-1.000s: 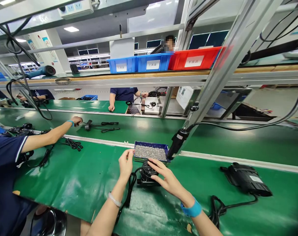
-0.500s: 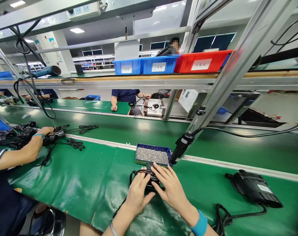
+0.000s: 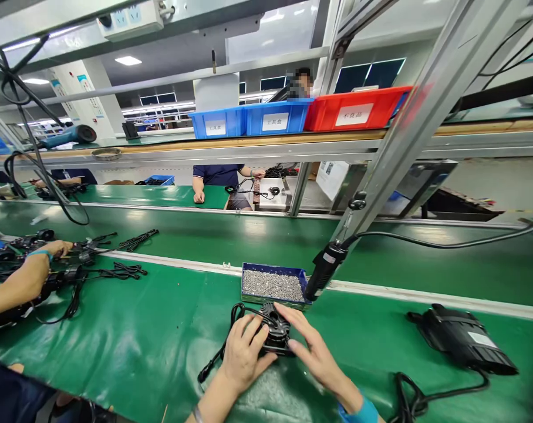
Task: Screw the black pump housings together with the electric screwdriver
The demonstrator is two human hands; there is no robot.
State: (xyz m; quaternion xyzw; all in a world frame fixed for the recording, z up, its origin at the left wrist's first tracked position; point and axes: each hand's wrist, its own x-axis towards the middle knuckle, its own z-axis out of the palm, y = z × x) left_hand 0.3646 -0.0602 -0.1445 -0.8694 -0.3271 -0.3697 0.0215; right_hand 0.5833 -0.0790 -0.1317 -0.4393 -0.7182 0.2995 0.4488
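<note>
A black corded device (image 3: 277,326) with a round ribbed top lies on the green mat in front of me. Over its left side and looped cable (image 3: 236,311), my left hand (image 3: 245,351) curls its fingers, holding it. My right hand (image 3: 316,346) is at the other side, thumb and fingers apart, its fingertips at the device's edge. Just behind the device is a blue tray (image 3: 273,282) full of small silvery screws. A black electric screwdriver (image 3: 326,271) hangs tilted at the tray's right corner.
Another black device (image 3: 462,339) with a coiled cord lies at the right. On the left, a co-worker's hand (image 3: 57,249) reaches among black corded parts. A slanted metal post (image 3: 396,138) rises on the right. Blue and red bins (image 3: 357,110) stand on the shelf above.
My right hand has drawn back to the right, uncovering more of the device. My left hand stays on it. The co-worker's arm at left has shifted left.
</note>
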